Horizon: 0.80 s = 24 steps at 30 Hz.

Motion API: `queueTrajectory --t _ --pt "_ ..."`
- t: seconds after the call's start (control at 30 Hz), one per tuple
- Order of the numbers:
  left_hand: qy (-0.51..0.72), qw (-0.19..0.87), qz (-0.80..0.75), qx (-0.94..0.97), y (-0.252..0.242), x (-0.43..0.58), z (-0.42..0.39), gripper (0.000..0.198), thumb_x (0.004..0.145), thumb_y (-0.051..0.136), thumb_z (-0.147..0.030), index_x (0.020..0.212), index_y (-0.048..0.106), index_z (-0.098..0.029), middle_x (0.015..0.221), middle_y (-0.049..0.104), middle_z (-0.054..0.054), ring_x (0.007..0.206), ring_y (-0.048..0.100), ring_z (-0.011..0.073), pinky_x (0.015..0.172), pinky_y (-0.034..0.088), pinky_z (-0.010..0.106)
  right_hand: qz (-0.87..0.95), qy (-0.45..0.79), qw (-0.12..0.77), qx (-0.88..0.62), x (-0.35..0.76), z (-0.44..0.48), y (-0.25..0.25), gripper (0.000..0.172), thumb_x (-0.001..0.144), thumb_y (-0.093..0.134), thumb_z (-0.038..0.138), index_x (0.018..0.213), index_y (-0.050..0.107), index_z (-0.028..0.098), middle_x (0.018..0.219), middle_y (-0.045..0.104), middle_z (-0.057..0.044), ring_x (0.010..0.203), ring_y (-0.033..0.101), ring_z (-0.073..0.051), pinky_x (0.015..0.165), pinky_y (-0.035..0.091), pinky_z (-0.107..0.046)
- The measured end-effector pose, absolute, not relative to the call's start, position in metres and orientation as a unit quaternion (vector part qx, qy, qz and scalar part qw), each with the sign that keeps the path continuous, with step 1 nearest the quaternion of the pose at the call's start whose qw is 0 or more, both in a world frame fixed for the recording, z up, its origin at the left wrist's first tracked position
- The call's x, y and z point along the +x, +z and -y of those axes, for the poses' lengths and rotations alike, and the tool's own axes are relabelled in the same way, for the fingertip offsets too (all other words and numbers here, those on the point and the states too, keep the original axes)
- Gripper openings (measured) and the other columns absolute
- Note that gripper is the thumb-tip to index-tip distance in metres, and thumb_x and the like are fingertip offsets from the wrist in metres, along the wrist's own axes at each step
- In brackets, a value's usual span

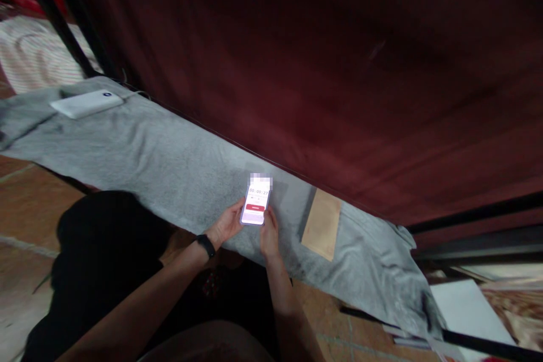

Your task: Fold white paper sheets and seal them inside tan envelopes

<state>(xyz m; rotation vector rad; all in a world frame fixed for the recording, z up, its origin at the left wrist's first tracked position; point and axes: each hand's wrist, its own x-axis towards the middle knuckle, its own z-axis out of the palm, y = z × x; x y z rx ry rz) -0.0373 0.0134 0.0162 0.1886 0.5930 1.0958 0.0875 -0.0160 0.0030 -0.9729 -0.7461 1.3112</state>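
A phone with a lit screen is held between my two hands, over the grey cloth. Its screen shows a timer reading 00:00:27 and a red button. My left hand, with a black band on the wrist, grips the phone's lower left side. On the lower right side, my right hand holds the phone too, its thumb near the edge. To the right of my right hand, a flat tan packet lies on the cloth.
A white device with a cable rests at the cloth's left end. Behind the cloth hangs a dark red curtain. Black metal bars stand at the left and right. A white board is at the lower right.
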Motion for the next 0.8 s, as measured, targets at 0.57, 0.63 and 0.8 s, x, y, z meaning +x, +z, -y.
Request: queueTrajectory --t 0.57,0.63,0.8 --pt "0.585 0.679 -0.376 0.237 0.026 -0.03 -0.006 0.024 0.086 0.07 -0.023 0.109 0.071 -0.016 0.11 0.075 0.01 0.122 0.063 0.0291 0.099 0.052 0.035 0.269 0.631 0.626 -0.373 0.096 0.017 0.011 0.031 0.089 0.065 0.036 0.117 0.065 0.021 0.115 0.075 -0.004 0.102 0.071 -0.02 0.091 0.058 -0.035" --pt "0.594 0.59 -0.434 0.333 0.031 -0.04 -0.007 0.024 0.086 0.067 -0.021 0.109 0.072 -0.018 0.126 0.07 0.01 0.136 0.05 0.0286 0.113 0.041 0.037 0.249 0.63 0.633 -0.374 0.096 0.017 0.008 0.032 0.088 0.067 0.037 0.115 0.066 0.021 0.113 0.075 -0.004 0.1 0.072 -0.02 0.092 0.058 -0.036" --pt "0.49 0.369 -0.497 0.614 0.031 -0.07 -0.011 0.048 0.081 0.057 -0.009 0.127 0.066 -0.02 0.159 0.042 0.011 0.155 0.019 0.0294 0.127 0.004 0.048 0.23 0.618 0.647 -0.383 0.098 0.015 0.003 0.031 0.085 0.07 0.041 0.11 0.067 0.022 0.114 0.075 -0.005 0.103 0.071 -0.021 0.093 0.058 -0.039"
